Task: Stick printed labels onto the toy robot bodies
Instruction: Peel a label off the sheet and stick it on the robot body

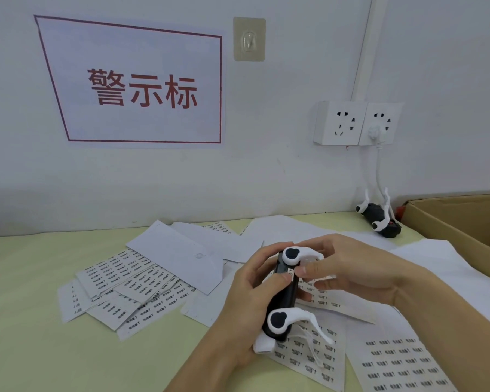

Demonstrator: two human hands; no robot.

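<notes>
My left hand (246, 301) grips a black toy robot body (280, 304) with white limbs, held just above the table. A small white label (290, 272) sits on the body's upper part. My left thumb lies against the label, and the fingertips of my right hand (348, 273) press at it from the right. A sheet of printed labels (314, 357) lies right under the body. A second black-and-white robot body (379, 219) lies at the back right by the wall.
Several label sheets (125, 287) and blank backing papers (178, 253) are spread over the pale green table (26, 321). Another label sheet (399, 366) lies at the front right. An open cardboard box (461, 222) stands at the right edge. A wall socket (354, 123) has a cable plugged in.
</notes>
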